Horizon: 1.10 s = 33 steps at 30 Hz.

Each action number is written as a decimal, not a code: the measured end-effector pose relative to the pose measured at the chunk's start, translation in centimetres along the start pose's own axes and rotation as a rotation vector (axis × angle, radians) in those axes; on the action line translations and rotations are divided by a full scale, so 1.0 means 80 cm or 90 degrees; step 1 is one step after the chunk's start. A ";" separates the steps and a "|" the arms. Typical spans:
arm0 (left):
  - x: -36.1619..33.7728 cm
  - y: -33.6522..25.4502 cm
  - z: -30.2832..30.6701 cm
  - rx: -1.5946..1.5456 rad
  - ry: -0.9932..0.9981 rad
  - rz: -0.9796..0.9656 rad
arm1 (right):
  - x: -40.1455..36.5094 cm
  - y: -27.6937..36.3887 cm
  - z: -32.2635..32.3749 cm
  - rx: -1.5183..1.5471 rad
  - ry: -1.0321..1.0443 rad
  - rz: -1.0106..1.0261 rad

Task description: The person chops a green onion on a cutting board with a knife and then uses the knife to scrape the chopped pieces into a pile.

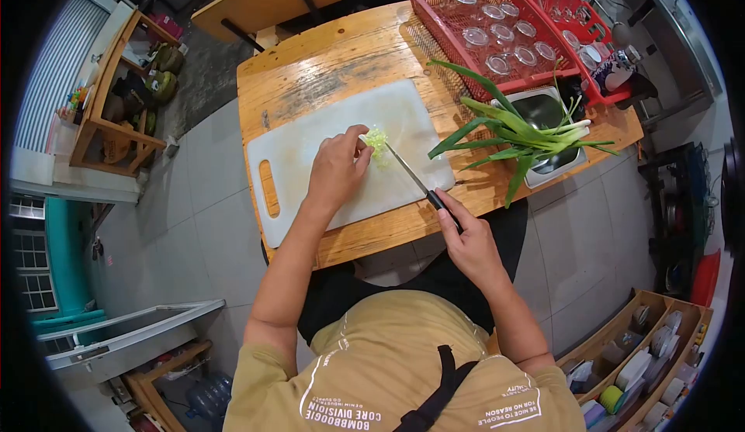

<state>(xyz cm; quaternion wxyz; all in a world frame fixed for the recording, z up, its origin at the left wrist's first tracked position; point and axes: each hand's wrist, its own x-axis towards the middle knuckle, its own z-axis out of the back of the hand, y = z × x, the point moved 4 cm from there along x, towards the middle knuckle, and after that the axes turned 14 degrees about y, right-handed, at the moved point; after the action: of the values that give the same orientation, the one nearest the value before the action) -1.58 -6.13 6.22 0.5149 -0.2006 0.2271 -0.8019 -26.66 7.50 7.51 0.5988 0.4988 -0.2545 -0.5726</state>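
Note:
A white cutting board (pixel 310 133) with a handle slot lies on the wooden table. Chopped spring onion (pixel 378 143) forms a small pale-green heap near its middle. My left hand (pixel 337 167) rests on the board just left of the heap, fingers curled and pressed together; whatever they hold is mostly hidden. My right hand (pixel 469 242) grips the black handle of a knife (pixel 409 172), whose blade slants to the upper left with its tip at the heap. To the right, a bunch of whole spring onions (pixel 528 133) lies across a metal container (pixel 552 170).
Upturned glasses (pixel 475 36) fill a red crate (pixel 434 32) at the table's back right, beside a second red basket (pixel 578 21) with more glassware. A wooden chair (pixel 272 1) stands beyond the far edge. A divided wooden box (pixel 640 354) sits at the lower right.

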 end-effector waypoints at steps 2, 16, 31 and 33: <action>0.008 -0.003 0.004 0.035 0.035 -0.006 | -0.007 -0.009 0.004 -0.003 0.003 -0.019; 0.000 0.004 0.016 0.058 -0.015 -0.059 | 0.018 -0.002 0.013 -0.137 0.060 0.047; -0.036 -0.007 0.016 0.089 0.035 -0.169 | 0.010 0.009 -0.005 -0.321 -0.101 0.211; -0.046 -0.014 0.010 0.103 0.057 -0.189 | 0.007 0.012 -0.009 -0.361 -0.102 0.209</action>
<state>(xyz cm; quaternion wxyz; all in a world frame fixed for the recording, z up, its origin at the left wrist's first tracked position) -0.55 -2.49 7.23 0.3945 -0.1541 0.1519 -0.8931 -25.47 7.09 7.95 0.7759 0.2182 -0.2086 -0.5539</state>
